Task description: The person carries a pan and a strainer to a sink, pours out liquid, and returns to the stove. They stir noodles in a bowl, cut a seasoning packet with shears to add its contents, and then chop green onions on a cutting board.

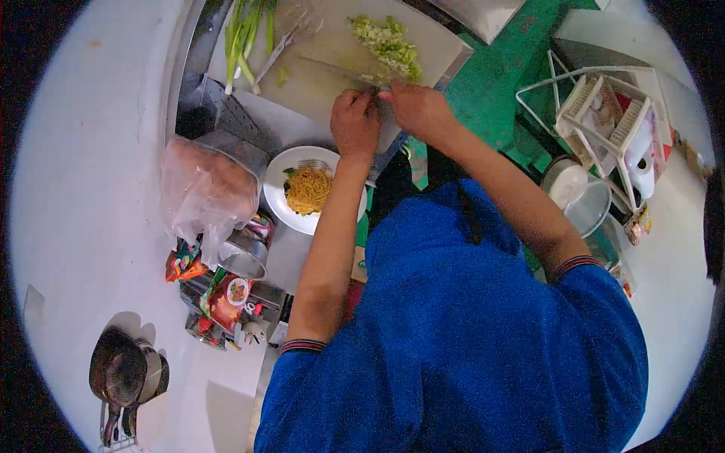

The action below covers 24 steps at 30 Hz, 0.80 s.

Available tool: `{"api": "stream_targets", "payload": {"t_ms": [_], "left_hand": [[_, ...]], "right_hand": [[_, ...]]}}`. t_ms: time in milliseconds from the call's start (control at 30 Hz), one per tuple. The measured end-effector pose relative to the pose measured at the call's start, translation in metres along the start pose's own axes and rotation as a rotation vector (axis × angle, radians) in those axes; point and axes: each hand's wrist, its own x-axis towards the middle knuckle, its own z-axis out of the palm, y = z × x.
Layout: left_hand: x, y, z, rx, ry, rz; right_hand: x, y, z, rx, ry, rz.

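My right hand [420, 112] is closed at the near edge of the pale cutting board [317, 94]. A thin knife blade [332, 68] seems to run from its fingers to the left across the board; the handle is hidden. Right beside it, my left hand [355, 127] is closed, its fingertips close to the blade's near end; what they pinch is hidden. Chopped green vegetable [389, 47] lies in a heap on the board beyond my hands. Long green onions [245, 41] rest at the board's left, beside what looks like a clear plastic bag [296, 29].
A white plate [276, 208] of noodles [307, 190] with a fork stands by my left forearm. Left of it are a plastic bag [211, 181], a metal container [243, 257] and food packets [226, 298]. Pans [124, 374] hang lower left. A white rack [608, 113] stands right.
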Motion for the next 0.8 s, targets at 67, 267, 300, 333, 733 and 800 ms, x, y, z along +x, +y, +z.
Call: {"api": "stream_targets", "payload": {"t_ms": [67, 267, 300, 333, 733, 800], "left_hand": [[-0.002, 0.002, -0.001, 0.011, -0.012, -0.007], [-0.006, -0.002, 0.005, -0.017, 0.03, 0.012], [-0.006, 0.0, 0.003, -0.029, 0.026, -0.007], [-0.006, 0.002, 0.001, -0.029, 0.026, -0.01], [-0.006, 0.003, 0.004, 0.04, 0.033, 0.025], [-0.006, 0.003, 0.004, 0.019, 0.04, 0.029]], "right_hand": [[0.001, -0.004, -0.015, 0.014, -0.043, 0.019], [-0.01, 0.002, -0.031, 0.131, -0.08, -0.039], [-0.011, -0.001, -0.038, 0.175, -0.081, -0.008], [-0.011, -0.001, -0.037, 0.176, -0.083, -0.008], [-0.015, -0.008, -0.039, 0.144, -0.161, 0.095], [-0.014, -0.011, -0.043, 0.129, -0.182, 0.081]]}}
